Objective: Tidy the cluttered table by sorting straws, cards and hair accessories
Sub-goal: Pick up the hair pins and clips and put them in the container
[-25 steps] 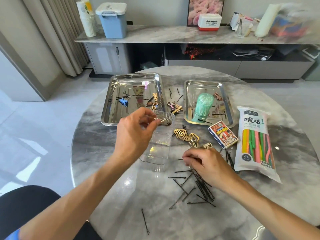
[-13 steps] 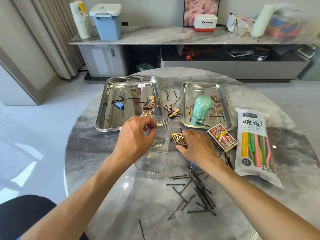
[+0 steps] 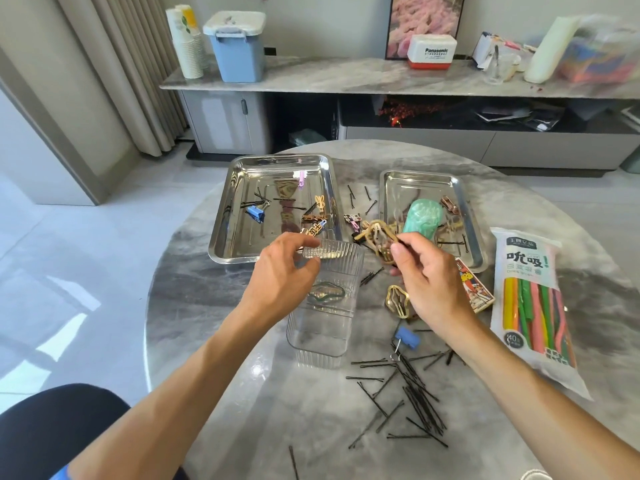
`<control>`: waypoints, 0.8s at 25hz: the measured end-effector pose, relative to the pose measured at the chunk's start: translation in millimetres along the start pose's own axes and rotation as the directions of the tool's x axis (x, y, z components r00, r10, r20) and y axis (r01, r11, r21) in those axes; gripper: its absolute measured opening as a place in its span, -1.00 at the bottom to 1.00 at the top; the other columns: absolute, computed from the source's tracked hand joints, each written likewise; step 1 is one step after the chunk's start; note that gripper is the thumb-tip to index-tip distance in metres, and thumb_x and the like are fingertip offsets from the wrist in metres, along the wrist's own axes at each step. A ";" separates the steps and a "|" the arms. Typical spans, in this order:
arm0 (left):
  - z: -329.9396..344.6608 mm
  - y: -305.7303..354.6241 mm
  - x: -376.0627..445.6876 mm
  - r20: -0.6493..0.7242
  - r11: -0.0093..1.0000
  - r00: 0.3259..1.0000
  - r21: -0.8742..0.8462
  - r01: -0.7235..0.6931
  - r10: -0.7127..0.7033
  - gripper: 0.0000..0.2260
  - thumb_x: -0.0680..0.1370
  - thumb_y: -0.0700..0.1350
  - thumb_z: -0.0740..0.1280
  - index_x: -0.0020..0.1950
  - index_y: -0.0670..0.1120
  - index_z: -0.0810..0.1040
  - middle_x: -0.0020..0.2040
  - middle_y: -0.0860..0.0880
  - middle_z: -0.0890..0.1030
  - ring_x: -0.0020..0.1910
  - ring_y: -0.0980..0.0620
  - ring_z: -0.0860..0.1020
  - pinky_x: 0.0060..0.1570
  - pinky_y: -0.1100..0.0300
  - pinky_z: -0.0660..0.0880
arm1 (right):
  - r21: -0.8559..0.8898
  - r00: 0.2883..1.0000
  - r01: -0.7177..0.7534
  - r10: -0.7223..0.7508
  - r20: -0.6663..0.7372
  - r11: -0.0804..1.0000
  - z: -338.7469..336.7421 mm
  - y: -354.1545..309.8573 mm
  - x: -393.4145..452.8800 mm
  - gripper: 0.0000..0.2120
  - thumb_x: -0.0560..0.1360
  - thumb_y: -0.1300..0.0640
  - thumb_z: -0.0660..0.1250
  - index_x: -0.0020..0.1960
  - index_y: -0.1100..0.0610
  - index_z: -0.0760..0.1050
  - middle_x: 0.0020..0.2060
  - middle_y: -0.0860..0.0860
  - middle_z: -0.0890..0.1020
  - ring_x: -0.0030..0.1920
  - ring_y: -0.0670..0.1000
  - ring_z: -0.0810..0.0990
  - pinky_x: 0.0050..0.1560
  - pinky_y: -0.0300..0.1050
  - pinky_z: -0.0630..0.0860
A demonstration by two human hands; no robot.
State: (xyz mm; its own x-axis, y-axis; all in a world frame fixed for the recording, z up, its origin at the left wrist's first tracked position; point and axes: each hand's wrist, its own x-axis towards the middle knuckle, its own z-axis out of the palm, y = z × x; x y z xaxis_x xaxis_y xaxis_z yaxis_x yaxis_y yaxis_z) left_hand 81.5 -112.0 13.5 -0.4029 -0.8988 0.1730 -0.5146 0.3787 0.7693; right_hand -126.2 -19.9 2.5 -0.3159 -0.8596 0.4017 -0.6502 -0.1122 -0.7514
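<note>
Lifted off the counter (image 3: 242, 427), the right hand (image 3: 427, 284) pinches a gold hair clip (image 3: 379, 242) beside the clear container (image 3: 325, 303); the left hand (image 3: 282, 271) grips its rim, so drop it squarely inside.

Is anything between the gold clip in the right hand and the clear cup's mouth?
Nothing visible. The clip hangs just right of the cup rim; the left hand holds only the rim's left side.
</note>
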 end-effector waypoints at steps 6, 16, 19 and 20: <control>-2.8 1.8 -7.1 0.114 0.990 0.993 -0.140 0.003 0.013 -0.78 0.46 0.03 0.34 0.10 0.15 0.62 0.27 0.10 0.48 0.21 0.17 0.45 0.08 0.32 0.37 | -0.065 0.968 0.120 -0.103 0.228 0.991 8.6 -30.1 11.9 -0.88 0.60 0.10 0.31 -0.04 0.12 0.59 -0.36 -0.08 0.54 -0.35 -0.11 0.48 -0.37 -0.31 0.31; -2.1 9.0 -6.6 0.046 0.897 0.999 -0.442 0.008 0.013 -0.88 0.54 -0.16 0.42 0.04 -0.09 0.70 0.17 0.05 0.60 0.15 0.19 0.56 -0.02 0.36 0.52 | -0.024 0.954 0.107 -0.096 0.286 0.994 7.1 -42.7 18.6 -0.87 0.61 0.05 0.29 -0.02 0.05 0.59 -0.28 0.02 0.64 -0.26 0.07 0.59 -0.21 0.07 0.50; -4.5 8.0 -6.0 0.074 0.872 0.997 -0.485 0.065 -0.033 -0.89 0.55 -0.14 0.41 0.02 -0.10 0.71 0.15 0.06 0.64 0.16 0.19 0.57 0.04 0.35 0.49 | -0.003 0.952 0.081 -0.077 0.295 0.997 10.1 -45.7 22.2 -0.87 0.61 0.07 0.30 0.02 0.08 0.60 -0.22 -0.02 0.67 -0.17 0.03 0.63 -0.11 0.08 0.54; -5.3 7.3 -5.4 0.070 0.863 0.996 -0.498 0.080 -0.052 -0.90 0.55 -0.13 0.41 -0.01 -0.09 0.71 0.14 0.06 0.64 0.15 0.17 0.57 0.09 0.31 0.48 | 0.032 0.956 0.049 -0.056 0.287 0.998 12.1 -46.3 22.8 -0.88 0.60 0.07 0.31 0.03 0.08 0.60 -0.18 -0.05 0.68 -0.14 -0.01 0.65 -0.07 0.06 0.56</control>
State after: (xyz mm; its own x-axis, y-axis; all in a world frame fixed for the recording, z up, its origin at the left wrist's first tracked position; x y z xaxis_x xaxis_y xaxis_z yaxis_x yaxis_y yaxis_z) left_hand 83.9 -105.5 21.3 -0.4277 -0.8995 0.0890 -0.0993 0.1446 0.9845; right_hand -94.9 -40.4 40.1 -0.0672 -0.9588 0.2761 -0.6429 -0.1700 -0.7469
